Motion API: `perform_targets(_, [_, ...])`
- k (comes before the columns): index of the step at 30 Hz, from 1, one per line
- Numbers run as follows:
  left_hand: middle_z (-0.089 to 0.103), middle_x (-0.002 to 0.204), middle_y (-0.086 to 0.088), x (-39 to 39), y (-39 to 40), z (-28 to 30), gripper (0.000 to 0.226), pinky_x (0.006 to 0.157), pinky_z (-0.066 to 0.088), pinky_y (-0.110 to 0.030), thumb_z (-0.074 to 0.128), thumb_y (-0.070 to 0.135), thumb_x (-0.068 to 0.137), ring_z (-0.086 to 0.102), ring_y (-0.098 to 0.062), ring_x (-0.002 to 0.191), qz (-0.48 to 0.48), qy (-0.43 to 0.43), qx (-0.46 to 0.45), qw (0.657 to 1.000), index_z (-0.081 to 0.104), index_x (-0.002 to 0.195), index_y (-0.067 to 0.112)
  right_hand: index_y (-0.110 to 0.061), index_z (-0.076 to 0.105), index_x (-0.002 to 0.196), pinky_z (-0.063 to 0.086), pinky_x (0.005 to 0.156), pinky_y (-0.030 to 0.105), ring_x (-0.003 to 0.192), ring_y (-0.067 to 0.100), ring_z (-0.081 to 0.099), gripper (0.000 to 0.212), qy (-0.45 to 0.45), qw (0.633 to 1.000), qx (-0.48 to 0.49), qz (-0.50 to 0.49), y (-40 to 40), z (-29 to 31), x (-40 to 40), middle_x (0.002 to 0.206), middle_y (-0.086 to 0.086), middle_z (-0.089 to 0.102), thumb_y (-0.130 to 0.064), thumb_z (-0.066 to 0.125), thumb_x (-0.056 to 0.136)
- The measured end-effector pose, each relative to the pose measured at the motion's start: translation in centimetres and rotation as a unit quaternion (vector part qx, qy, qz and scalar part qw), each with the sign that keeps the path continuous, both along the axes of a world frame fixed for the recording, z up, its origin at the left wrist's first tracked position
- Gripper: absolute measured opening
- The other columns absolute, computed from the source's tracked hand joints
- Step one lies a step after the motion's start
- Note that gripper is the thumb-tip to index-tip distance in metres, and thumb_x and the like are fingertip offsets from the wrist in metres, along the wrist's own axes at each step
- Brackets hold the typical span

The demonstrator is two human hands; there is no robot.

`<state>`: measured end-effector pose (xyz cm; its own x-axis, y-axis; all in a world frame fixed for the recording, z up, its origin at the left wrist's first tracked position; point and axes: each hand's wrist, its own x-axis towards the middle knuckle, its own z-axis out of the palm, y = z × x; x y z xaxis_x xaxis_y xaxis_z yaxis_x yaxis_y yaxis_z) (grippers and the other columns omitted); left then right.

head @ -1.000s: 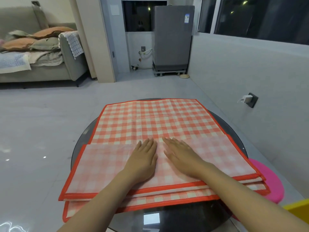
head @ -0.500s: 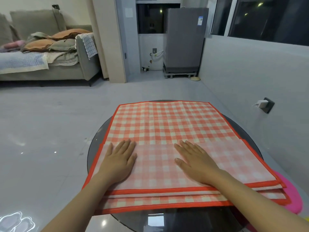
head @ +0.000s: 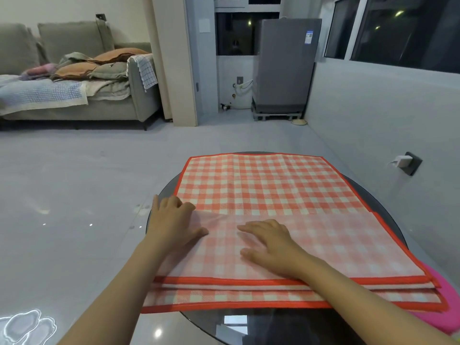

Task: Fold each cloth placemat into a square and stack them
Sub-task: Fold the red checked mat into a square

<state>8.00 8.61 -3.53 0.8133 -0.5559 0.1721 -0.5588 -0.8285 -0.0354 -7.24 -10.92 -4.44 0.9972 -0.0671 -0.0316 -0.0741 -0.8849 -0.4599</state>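
- A grey sofa [head: 74,100] sits in the upper left of the frame, heaped with cushions and blankets, with a checked towel over its arm.
- The left hand [head: 171,224] lies at the left edge of the top placemat [head: 268,192], left of centre in the frame. Its fingers [head: 174,201] are bent at the knuckles and sit at the corner where the folded flap meets the left border. The thumb points right, flat on the pale flap. Whether the fingertips pinch the edge or only press on it cannot be told.
- That top placemat is orange and white check with an orange border. It lies on the round dark glass surface [head: 388,202] in the lower middle of the frame. Its near part is folded up over itself as a folded flap [head: 336,242], showing the paler underside, and the flap ends in a straight line across the cloth.
- More placemats [head: 249,298] lie beneath it; their bordered near edges show in layers at the front, jutting toward the bottom of the frame.
- The right hand [head: 271,245] rests palm down on the folded flap, near the middle of the frame. Its fingers [head: 251,229] are spread wide and nearly straight, pointing left, and they hold nothing.
- A grey appliance [head: 283,66] stands at the upper middle by the dark windows.
- A white plug [head: 400,161] sits in a wall socket at right.
- A pink object [head: 445,292] shows at the lower right under the cloths' corner.
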Motion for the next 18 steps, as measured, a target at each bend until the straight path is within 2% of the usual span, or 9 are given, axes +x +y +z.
perform_targets(2, [0.052,0.108,0.003,0.2,0.2,0.7,0.059,0.093,0.039,-0.033,0.062,0.068,0.069,0.047,-0.018,0.102,0.019,0.004,-0.048,0.999,0.059,0.112,0.028,-0.043,0.027,0.142,0.01,0.112,0.037,0.137,0.013,0.015,0.065,0.02,0.999,-0.039,0.007,0.5,-0.1,0.3,0.151,-0.013,0.023,-0.063,0.049,0.084])
perform_targets(4, [0.049,0.103,0.004,0.6,0.8,1.2,0.047,0.074,0.043,-0.029,0.07,0.053,0.07,0.048,-0.015,0.092,0.04,0.057,-0.142,0.987,0.061,0.107,0.025,-0.043,0.025,0.143,0.01,0.113,0.038,0.137,0.015,0.012,0.072,0.032,0.998,-0.056,0.011,0.8,-0.1,0.4,0.151,-0.011,0.019,-0.067,0.051,0.08])
perform_targets(5, [0.05,0.105,0.003,0.8,1.2,1.4,0.043,0.071,0.041,-0.028,0.072,0.044,0.072,0.048,-0.014,0.089,0.05,0.095,-0.186,0.977,0.061,0.107,0.024,-0.043,0.024,0.143,0.01,0.113,0.038,0.138,0.015,0.011,0.075,0.036,0.998,-0.051,0.011,0.8,0.0,0.4,0.151,-0.011,0.018,-0.067,0.053,0.078])
perform_targets(8, [0.055,0.12,-0.002,1.7,2.5,1.3,0.049,0.077,0.042,-0.028,0.075,0.029,0.074,0.051,-0.015,0.095,0.061,0.193,-0.269,0.942,0.055,0.118,0.022,-0.043,0.021,0.144,0.008,0.114,0.04,0.139,0.015,0.007,0.083,0.057,0.998,-0.038,0.014,0.9,0.4,0.2,0.152,-0.011,0.014,-0.069,0.057,0.073])
perform_targets(11, [0.056,0.125,-0.001,1.8,3.4,1.1,0.066,0.09,0.05,-0.038,0.076,0.027,0.075,0.056,-0.022,0.107,0.079,0.291,-0.299,0.906,0.043,0.132,0.025,-0.043,0.017,0.145,0.008,0.116,0.042,0.141,0.016,0.003,0.089,0.075,0.996,-0.042,0.017,1.2,0.6,0.2,0.153,-0.011,0.009,-0.069,0.059,0.071])
perform_targets(13, [0.058,0.117,-0.003,1.6,3.8,1.4,0.07,0.085,0.052,-0.039,0.076,0.021,0.077,0.059,-0.023,0.101,0.091,0.326,-0.331,0.881,0.039,0.136,0.024,-0.042,0.015,0.146,0.007,0.116,0.042,0.142,0.017,0.001,0.09,0.084,0.995,-0.047,0.017,1.4,0.8,0.2,0.154,-0.011,0.007,-0.069,0.059,0.071])
perform_targets(15, [0.062,0.105,-0.007,1.4,4.1,2.2,0.069,0.072,0.054,-0.035,0.076,0.015,0.078,0.065,-0.024,0.088,0.103,0.355,-0.394,0.842,0.04,0.136,0.022,-0.041,0.014,0.146,0.007,0.116,0.041,0.142,0.018,0.001,0.091,0.091,0.994,-0.051,0.017,1.5,1.0,0.2,0.155,-0.01,0.005,-0.068,0.059,0.072])
perform_targets(18, [0.068,0.095,-0.012,1.0,4.6,3.6,0.054,0.066,0.056,-0.035,0.075,0.011,0.078,0.069,-0.026,0.08,0.101,0.393,-0.487,0.774,0.052,0.127,0.016,-0.041,0.012,0.146,0.007,0.115,0.042,0.143,0.019,0.0,0.091,0.096,0.993,-0.061,0.015,1.7,1.2,0.1,0.156,-0.009,0.004,-0.068,0.059,0.073])
